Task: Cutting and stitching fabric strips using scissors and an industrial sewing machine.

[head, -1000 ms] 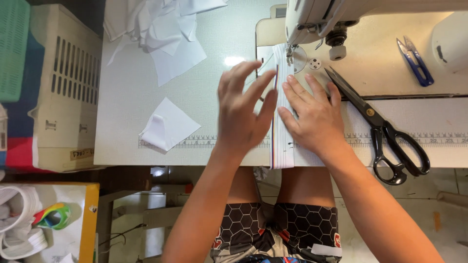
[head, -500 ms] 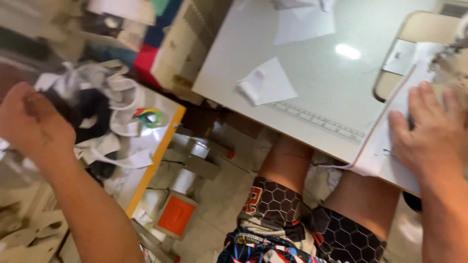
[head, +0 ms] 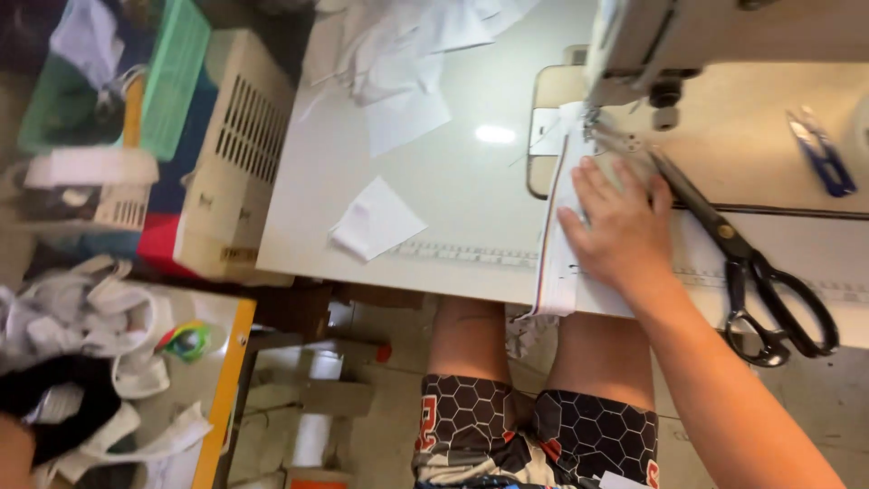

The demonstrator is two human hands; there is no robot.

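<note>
My right hand point(head: 620, 226) lies flat, fingers spread, on a white fabric piece point(head: 563, 272) with a striped edge, just in front of the needle of the white sewing machine point(head: 688, 45). The fabric hangs over the table's front edge. Only a sliver of my left hand or arm point(head: 11, 453) shows at the bottom left corner. It is beside a black cloth point(head: 54, 403) in a heap of white fabric pieces point(head: 90, 312) on a yellow-edged side table point(head: 226, 380). Its fingers are hidden.
Large black scissors point(head: 760, 281) lie right of my right hand, and blue thread snips point(head: 819, 154) sit farther back. A folded white piece point(head: 373, 220) and loose white cuttings point(head: 407, 45) rest on the sewing table. A white crate point(head: 231, 154) and green basket point(head: 172, 81) stand left.
My left hand left the fabric at the machine and reached down left to the heap on the side table. My right hand stayed on the fabric.
</note>
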